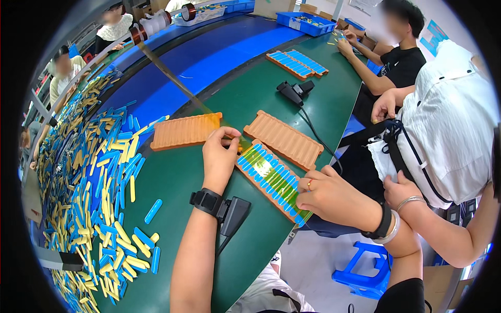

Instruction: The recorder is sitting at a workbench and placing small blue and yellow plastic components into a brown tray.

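Note:
A brown grooved tray (282,206) lies in front of me, its grooves filled with a row of blue flat sticks with rounded ends (262,169). Clear yellowish tape (271,177) runs lengthwise over the sticks. At the tray's far end my left hand (222,156) is closed, thumb and forefinger pinching the tape. My right hand (334,198) has its fingers closed on the tape at the near end. Bare brown grooved trays lie on both sides of the far end, one to the left (185,131) and one to the right (284,140).
Blue and yellow loose sticks (115,208) are heaped along the left. A tape strip (172,75) slants down from rolls on a bar (151,26). A black corded device (296,93) and filled trays (297,63) lie farther off. Co-workers sit at right; a blue stool (360,271) stands below.

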Available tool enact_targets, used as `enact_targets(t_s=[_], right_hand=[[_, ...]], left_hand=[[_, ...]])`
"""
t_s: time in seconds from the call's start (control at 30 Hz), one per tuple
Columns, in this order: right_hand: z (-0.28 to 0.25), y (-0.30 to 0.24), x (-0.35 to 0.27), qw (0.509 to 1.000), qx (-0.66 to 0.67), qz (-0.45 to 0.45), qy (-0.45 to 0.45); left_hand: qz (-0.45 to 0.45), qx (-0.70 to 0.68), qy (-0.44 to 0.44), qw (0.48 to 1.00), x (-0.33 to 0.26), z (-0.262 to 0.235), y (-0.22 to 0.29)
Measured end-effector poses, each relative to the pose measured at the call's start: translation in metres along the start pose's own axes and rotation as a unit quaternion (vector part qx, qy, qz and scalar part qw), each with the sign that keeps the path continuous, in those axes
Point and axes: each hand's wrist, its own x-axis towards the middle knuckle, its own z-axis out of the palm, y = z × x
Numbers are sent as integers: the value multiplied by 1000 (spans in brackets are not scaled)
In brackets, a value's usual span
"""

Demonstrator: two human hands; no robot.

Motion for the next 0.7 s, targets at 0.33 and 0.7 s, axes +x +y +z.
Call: enact_targets(t_s=[0.33, 0.7], right_hand=[[28, 18, 77, 991, -29, 47, 125], [35, 31, 122, 979, 1, 19, 205]], left_hand=[[-18, -4, 0, 1000, -1, -1, 2], [8, 10, 14, 1000, -4, -3, 4]])
